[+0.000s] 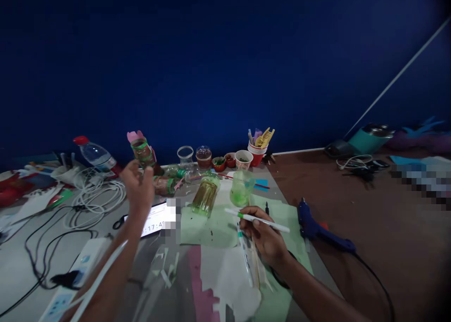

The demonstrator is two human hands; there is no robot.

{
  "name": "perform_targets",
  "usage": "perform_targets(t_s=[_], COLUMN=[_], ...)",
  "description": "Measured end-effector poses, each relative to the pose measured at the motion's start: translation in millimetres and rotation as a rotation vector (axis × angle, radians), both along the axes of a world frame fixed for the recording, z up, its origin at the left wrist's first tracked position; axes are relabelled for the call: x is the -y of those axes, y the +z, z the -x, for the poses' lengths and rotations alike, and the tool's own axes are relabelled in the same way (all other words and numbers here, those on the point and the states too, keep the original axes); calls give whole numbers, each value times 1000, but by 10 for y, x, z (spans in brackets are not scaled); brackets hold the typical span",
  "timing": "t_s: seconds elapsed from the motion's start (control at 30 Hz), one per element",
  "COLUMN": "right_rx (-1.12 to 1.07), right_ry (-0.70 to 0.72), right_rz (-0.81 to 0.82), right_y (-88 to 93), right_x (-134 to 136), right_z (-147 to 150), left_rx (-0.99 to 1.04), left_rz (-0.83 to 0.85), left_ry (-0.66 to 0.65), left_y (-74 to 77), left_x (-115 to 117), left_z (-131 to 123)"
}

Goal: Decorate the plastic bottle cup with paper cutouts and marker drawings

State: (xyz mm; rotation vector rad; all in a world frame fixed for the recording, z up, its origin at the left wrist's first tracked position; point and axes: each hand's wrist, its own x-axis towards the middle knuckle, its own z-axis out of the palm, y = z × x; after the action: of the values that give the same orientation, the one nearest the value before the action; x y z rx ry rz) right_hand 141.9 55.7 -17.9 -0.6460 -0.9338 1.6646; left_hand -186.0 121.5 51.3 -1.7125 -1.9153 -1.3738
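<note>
My right hand (266, 235) pinches a white marker with a green band (260, 218) above pale green paper. Beneath that hand, a second white marker (245, 254) with a teal band lies on the paper. My left hand (139, 186) is raised at the left, thumb and fingers apart, somewhat blurred. Just behind it stands a small decorated bottle piece (141, 149) with green bands and a pink scalloped top; I see no clear grip on it. A green-tinted cut bottle (205, 196) lies on the paper, beside a clear cup with green tint (241, 189).
A blue glue gun (322, 230) lies at the right, its cord trailing forward. A lit phone (155, 221), white cables (95, 195) and a power strip (84, 263) are at the left. Paper cups (244, 159) line the wall. Pink paper (201, 289) lies in front.
</note>
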Motion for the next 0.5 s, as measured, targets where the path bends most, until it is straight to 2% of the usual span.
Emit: perform_targets(t_s=[0.03, 0.17, 0.27, 0.37, 0.5], right_rx=[-5, -4, 8, 23, 42], right_ry=[0, 1, 7, 8, 3], right_rz=[-14, -39, -40, -44, -63], right_y=[8, 38, 43, 35, 21], right_x=[4, 16, 23, 29, 33], right_z=[0, 1, 6, 14, 17], left_rx=[-3, -60, -74, -91, -243], left_rz=[-10, 153, 265, 379, 517], left_ry=[15, -196, -202, -206, -172], left_y=[-53, -256, -436, -612, -698], left_x=[187, 944, 1389, 1658, 1766], left_z=[-139, -608, -795, -896, -1026])
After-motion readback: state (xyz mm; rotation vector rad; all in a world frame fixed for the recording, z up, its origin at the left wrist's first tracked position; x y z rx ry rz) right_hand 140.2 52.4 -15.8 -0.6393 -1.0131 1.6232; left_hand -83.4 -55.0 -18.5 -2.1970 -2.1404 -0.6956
